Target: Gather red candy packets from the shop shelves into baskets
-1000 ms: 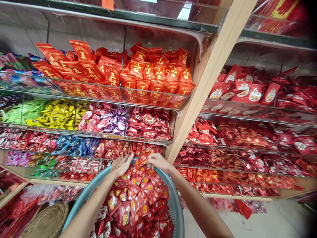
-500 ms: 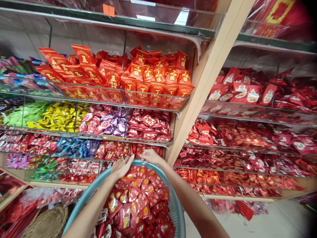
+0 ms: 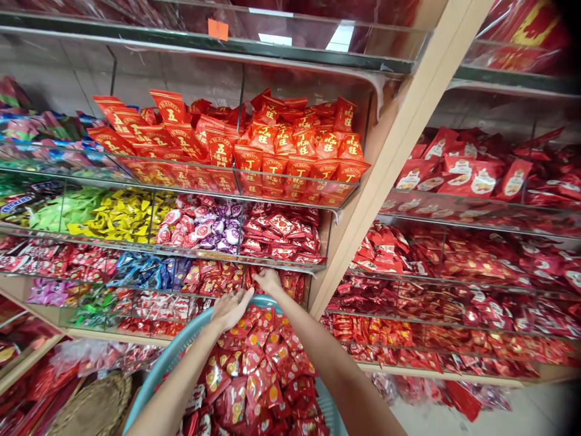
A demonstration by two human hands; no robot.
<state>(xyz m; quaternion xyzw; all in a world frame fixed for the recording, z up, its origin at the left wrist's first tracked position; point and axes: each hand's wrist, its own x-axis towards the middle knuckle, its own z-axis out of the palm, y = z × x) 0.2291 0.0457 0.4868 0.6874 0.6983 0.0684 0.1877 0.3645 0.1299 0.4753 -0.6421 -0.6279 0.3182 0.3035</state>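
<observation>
A teal plastic basket [image 3: 158,363] full of small red candy packets [image 3: 254,375], many with orange fruit prints, stands in front of the shelves. My left hand [image 3: 230,309] lies over its far rim, fingers bent over the edge and thumb to the side. Just past the rim, my right hand [image 3: 267,281] reaches among red candy packets [image 3: 213,275] in a low shelf bin. Its fingers are curled together at the packets, and what is between them is too small to make out.
Clear-fronted shelves [image 3: 181,248] hold bins of wrapped sweets. Red pouches [image 3: 299,145] fill the tier above my hands. A wooden post [image 3: 381,157] stands to the right. A woven basket [image 3: 93,406] sits at lower left, and plastic-bagged goods [image 3: 86,357] lie under the shelves.
My right hand has moved from the rim's far edge a little up and forward into the low bin. My left hand stays at the rim. The view has shifted slightly left.
</observation>
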